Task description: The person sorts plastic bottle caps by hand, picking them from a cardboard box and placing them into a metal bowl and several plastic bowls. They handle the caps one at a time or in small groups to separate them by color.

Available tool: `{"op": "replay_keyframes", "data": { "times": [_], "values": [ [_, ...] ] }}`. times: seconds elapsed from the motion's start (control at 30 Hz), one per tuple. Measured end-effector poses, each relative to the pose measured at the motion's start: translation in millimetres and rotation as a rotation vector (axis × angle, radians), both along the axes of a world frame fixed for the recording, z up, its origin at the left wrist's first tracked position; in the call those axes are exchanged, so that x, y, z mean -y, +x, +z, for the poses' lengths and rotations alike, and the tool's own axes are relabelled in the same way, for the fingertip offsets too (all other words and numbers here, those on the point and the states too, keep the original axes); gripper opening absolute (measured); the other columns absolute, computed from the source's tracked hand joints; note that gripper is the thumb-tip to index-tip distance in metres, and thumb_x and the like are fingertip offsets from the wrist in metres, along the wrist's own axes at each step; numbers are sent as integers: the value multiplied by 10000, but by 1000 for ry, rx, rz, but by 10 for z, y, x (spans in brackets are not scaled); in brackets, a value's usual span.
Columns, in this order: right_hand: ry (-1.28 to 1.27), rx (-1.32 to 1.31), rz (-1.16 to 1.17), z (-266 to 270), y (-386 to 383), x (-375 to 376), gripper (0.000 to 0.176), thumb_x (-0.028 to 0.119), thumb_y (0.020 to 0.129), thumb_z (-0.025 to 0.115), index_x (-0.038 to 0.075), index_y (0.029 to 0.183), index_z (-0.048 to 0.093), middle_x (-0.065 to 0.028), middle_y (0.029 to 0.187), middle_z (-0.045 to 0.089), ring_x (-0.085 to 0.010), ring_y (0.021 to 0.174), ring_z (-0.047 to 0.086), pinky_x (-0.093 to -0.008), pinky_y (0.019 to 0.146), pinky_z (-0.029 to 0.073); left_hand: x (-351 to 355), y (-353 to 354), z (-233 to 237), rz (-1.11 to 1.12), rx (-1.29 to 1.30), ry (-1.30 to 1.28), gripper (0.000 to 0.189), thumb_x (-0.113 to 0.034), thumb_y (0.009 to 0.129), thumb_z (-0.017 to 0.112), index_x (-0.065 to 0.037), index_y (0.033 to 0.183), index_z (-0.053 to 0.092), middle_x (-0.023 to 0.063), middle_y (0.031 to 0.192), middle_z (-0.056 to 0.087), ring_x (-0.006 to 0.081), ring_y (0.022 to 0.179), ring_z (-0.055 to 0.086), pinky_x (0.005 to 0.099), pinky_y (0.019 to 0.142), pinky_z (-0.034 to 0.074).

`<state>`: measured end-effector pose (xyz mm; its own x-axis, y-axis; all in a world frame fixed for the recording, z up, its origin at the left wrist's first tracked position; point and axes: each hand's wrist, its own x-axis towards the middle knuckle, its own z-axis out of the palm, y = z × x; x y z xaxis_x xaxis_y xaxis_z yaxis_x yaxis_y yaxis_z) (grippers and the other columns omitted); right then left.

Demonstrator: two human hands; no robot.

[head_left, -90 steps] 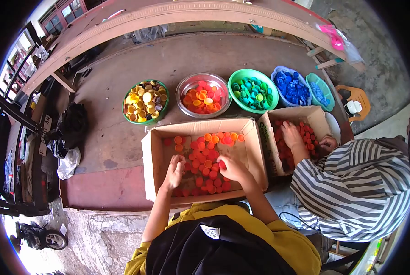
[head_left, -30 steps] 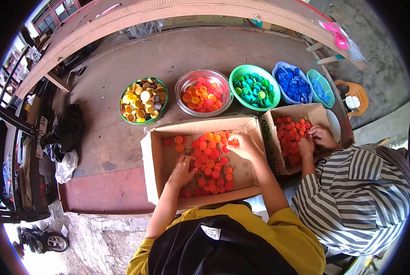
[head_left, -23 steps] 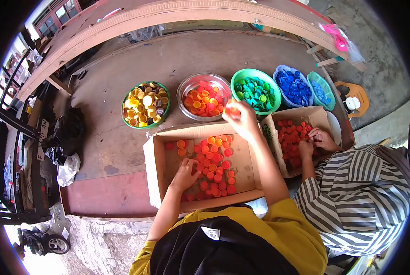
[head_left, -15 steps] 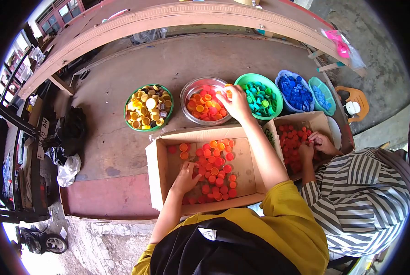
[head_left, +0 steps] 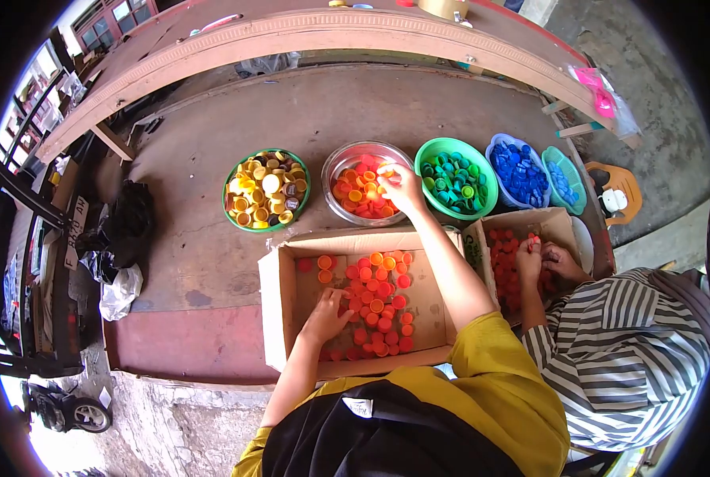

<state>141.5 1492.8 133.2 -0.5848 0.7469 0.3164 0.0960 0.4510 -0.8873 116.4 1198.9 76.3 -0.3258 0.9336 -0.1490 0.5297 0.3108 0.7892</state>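
Above the right side of a metal bowl (head_left: 328,164) of orange and red bottle caps, my right hand (head_left: 402,189) has its fingers curled together. Whether a cap is still between them I cannot make out. My left hand (head_left: 324,319) rests inside an open cardboard box (head_left: 438,306), thumb and fingers apart, beside a loose spread of red and orange caps (head_left: 377,306). Some of these caps lie face down, others show their hollow side.
A green bowl of yellow caps (head_left: 266,191) stands left of the metal bowl. To its right are bowls of green caps (head_left: 455,184), dark blue caps (head_left: 520,168) and light blue caps (head_left: 561,184). A co-worker's hands (head_left: 557,261) handle red caps in another box (head_left: 557,222).
My right hand has come down and slightly left over the metal bowl; the orange cap seen at its fingertips is no longer plain. My left hand has shifted slightly, its thumb further from the fingers.
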Motion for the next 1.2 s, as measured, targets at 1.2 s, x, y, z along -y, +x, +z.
{"op": "replay_keyframes", "data": {
  "times": [1.2],
  "values": [
    [346,1054,515,-646,1834,1648,352,38,560,684,41,882,542,-171,968,490,-347,804,567,-422,674,478,-5,42,-78,-121,-18,-80,407,-157,746,626,-42,1086,434,166,1050,482,320,933,526,387,804,446]
  ]
}}
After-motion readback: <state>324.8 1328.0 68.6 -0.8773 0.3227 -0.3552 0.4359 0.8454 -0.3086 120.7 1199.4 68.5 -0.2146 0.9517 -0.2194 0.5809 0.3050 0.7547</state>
